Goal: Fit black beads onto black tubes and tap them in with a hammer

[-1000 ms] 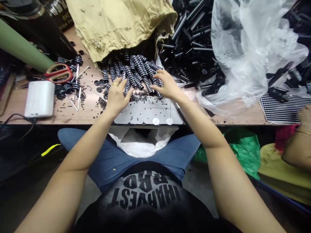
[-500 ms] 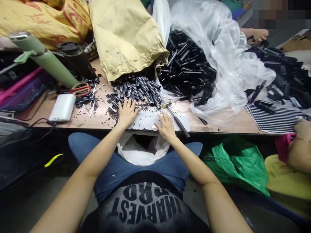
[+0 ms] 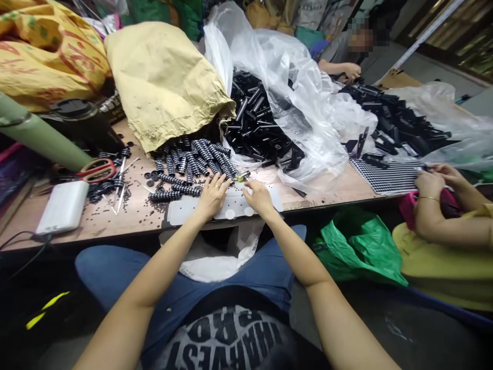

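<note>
My left hand (image 3: 211, 197) lies palm down on a grey perforated sheet (image 3: 181, 211) at the table's front edge, fingers spread, a ring on one finger. Its fingertips reach the pile of black-and-white beaded sticks (image 3: 194, 160) spilling from a tan paper sack (image 3: 165, 82). My right hand (image 3: 258, 198) rests on the same sheet a little to the right, fingers curled down; whether they hold anything is hidden. A thin tool with a yellow tip (image 3: 243, 177) lies just beyond both hands.
Red-handled scissors (image 3: 96, 169), a white box (image 3: 63, 206) and loose black beads lie at left. Black plastic parts (image 3: 258, 128) fill a clear bag behind. A co-worker's hands (image 3: 433, 180) work at right on a dotted mat (image 3: 385, 174). A green bag (image 3: 354, 246) hangs below.
The camera has tilted up and turned right. My right hand drew back from the stick pile to the sheet; the left hand stayed near the sticks on the sheet.
</note>
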Action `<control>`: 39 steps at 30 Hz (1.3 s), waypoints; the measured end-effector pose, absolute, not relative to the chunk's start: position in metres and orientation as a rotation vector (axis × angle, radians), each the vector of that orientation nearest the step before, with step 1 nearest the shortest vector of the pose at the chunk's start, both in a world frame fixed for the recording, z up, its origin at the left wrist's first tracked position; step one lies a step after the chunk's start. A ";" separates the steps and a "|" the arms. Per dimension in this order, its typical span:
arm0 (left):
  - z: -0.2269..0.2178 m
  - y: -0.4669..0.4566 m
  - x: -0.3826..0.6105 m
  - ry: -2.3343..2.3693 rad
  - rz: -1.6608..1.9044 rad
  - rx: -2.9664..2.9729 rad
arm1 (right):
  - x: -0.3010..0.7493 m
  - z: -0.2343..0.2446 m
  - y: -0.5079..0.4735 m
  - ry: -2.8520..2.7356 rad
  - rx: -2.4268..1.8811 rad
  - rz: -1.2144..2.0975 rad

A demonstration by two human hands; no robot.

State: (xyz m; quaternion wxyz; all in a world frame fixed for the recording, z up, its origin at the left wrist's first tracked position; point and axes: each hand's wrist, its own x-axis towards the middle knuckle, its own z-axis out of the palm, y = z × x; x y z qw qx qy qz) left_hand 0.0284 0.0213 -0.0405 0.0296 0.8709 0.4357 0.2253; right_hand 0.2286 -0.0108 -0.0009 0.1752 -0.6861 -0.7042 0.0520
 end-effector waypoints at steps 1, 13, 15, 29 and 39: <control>-0.043 0.021 0.028 1.346 0.722 2.668 | 0.248 0.000 -0.019 -1.905 -2.077 0.097; -0.026 -0.019 0.031 1.232 1.103 2.132 | 0.344 -0.009 -0.063 -1.315 -2.080 0.742; -0.020 -0.028 0.046 1.179 1.023 1.839 | 0.307 -0.011 -0.074 -1.035 -1.647 1.198; -0.014 -0.064 0.039 1.014 0.793 1.096 | 0.215 -0.005 -0.095 -2.222 -1.241 0.726; -0.024 0.050 0.040 1.431 0.681 2.589 | 0.234 -0.037 -0.048 -1.961 -1.674 0.421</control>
